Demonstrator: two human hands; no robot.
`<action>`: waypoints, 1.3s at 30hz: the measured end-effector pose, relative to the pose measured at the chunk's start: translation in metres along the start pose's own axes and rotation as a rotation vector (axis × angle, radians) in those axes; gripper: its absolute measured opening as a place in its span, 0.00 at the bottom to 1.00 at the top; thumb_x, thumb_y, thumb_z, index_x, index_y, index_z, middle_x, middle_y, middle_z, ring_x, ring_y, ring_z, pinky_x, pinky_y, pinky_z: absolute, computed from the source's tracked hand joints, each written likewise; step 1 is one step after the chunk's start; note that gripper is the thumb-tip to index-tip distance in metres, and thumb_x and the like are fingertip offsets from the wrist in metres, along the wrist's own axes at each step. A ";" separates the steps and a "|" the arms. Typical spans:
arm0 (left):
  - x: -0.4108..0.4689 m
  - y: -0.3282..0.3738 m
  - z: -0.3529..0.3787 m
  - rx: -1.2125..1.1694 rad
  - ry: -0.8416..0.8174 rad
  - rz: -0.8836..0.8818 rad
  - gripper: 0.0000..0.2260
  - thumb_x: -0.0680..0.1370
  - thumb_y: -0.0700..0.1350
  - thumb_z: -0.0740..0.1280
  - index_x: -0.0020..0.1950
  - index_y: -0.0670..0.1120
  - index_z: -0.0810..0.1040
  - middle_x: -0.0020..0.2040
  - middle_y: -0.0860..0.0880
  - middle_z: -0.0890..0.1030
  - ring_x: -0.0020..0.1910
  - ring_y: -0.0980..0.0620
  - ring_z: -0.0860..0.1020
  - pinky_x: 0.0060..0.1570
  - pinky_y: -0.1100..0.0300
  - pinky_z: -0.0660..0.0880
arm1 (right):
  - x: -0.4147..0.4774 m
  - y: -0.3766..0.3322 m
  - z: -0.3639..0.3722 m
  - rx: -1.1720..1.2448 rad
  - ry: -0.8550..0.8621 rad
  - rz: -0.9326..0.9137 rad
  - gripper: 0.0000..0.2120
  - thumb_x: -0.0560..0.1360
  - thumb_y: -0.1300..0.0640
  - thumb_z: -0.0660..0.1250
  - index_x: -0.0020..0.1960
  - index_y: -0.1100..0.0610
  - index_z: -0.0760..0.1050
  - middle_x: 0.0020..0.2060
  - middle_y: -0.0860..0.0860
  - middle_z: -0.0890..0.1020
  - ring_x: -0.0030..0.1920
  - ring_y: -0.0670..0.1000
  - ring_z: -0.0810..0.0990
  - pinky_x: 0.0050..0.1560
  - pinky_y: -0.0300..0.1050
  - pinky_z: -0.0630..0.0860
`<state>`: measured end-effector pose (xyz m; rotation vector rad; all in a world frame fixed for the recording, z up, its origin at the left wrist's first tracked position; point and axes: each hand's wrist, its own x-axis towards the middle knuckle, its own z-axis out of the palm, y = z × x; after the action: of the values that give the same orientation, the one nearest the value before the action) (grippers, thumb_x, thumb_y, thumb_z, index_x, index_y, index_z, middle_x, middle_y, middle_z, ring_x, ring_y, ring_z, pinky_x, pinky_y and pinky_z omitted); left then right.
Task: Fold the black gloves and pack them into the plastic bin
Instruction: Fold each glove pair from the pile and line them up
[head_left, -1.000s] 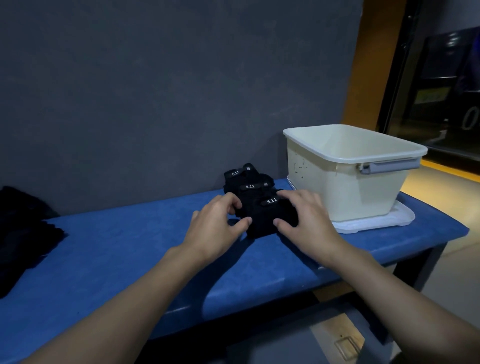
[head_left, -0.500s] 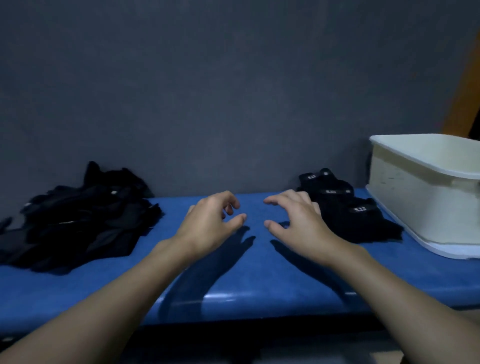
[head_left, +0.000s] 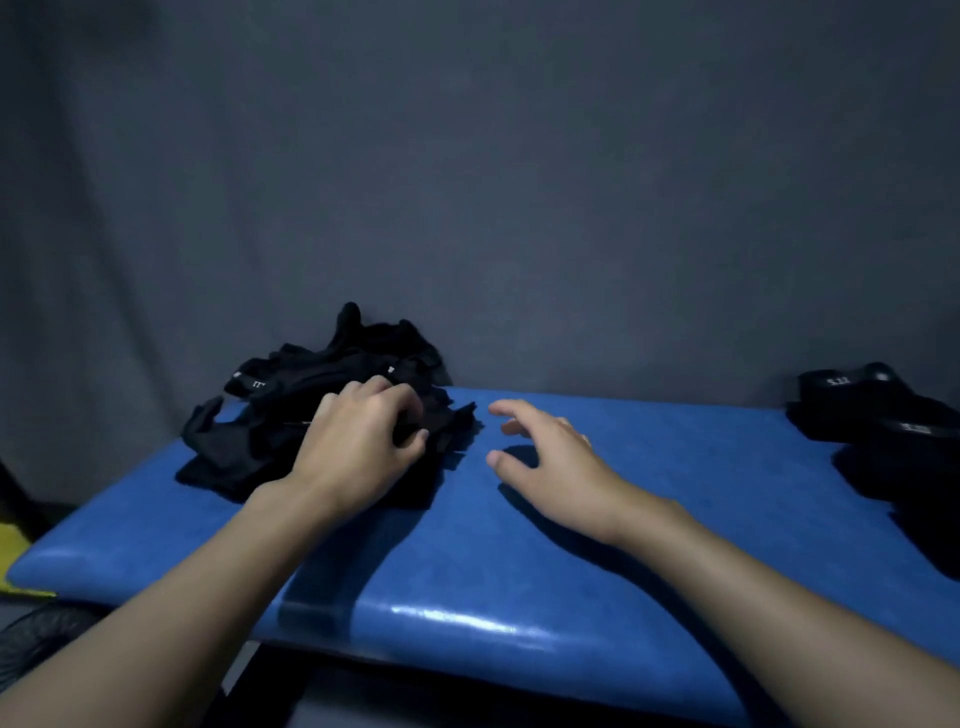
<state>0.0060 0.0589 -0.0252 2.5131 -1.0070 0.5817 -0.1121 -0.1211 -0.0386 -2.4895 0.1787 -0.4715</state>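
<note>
Black gloves (head_left: 270, 431) lie in a loose, unfolded heap at the left end of the blue padded bench (head_left: 519, 571), back against the grey wall (head_left: 519, 208). White label marks show on a couple of cuffs. Left of the bench edge I can make out a yellow scrap (head_left: 10, 551) of something, too cut off to name.

From my end, the left hand (head_left: 358, 441) sits on the near right side of the heap. Its fingers curl down into the fabric and the thumb closes against them, so I read it as pinching one glove to draw it free of the tangle. Which glove it has I cannot tell, black on black.

The right hand (head_left: 550, 462) hovers over the bench just beside the heap's right fringe, fingers apart and relaxed, holding nothing. I judge it is placed to catch the glove's other end and lay it flat on the stretch of cushion between the two lots, a fair spot for folding.

Well apart at the right end lie the folded gloves (head_left: 872, 415), stacked tidily with labels up. I'd guess they are parked there to be close to the plastic bin, though the bin itself is out of view. Folding looks part done; whether anything is packed I cannot tell.
</note>
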 end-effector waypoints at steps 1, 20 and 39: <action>0.001 -0.006 0.001 0.023 -0.019 -0.002 0.07 0.76 0.53 0.69 0.51 0.53 0.78 0.51 0.54 0.77 0.54 0.48 0.74 0.54 0.53 0.67 | 0.007 -0.002 0.003 0.003 -0.028 0.000 0.22 0.79 0.47 0.62 0.72 0.41 0.62 0.65 0.47 0.73 0.68 0.49 0.66 0.70 0.49 0.60; -0.003 -0.015 0.008 0.028 -0.016 -0.013 0.10 0.79 0.54 0.64 0.59 0.54 0.77 0.59 0.56 0.73 0.59 0.52 0.72 0.58 0.52 0.66 | 0.045 -0.003 0.027 0.321 0.117 0.029 0.18 0.78 0.50 0.65 0.66 0.52 0.75 0.60 0.43 0.78 0.62 0.43 0.75 0.65 0.39 0.69; 0.011 0.064 0.023 -0.581 -0.012 0.001 0.11 0.79 0.50 0.67 0.61 0.53 0.76 0.57 0.59 0.78 0.60 0.60 0.74 0.63 0.54 0.72 | -0.006 0.018 -0.058 0.677 0.441 0.072 0.16 0.70 0.74 0.65 0.46 0.53 0.76 0.42 0.48 0.79 0.41 0.44 0.76 0.42 0.37 0.74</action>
<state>-0.0269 -0.0014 -0.0269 2.0019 -1.0049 0.2252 -0.1399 -0.1649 -0.0067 -1.6940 0.2339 -0.8808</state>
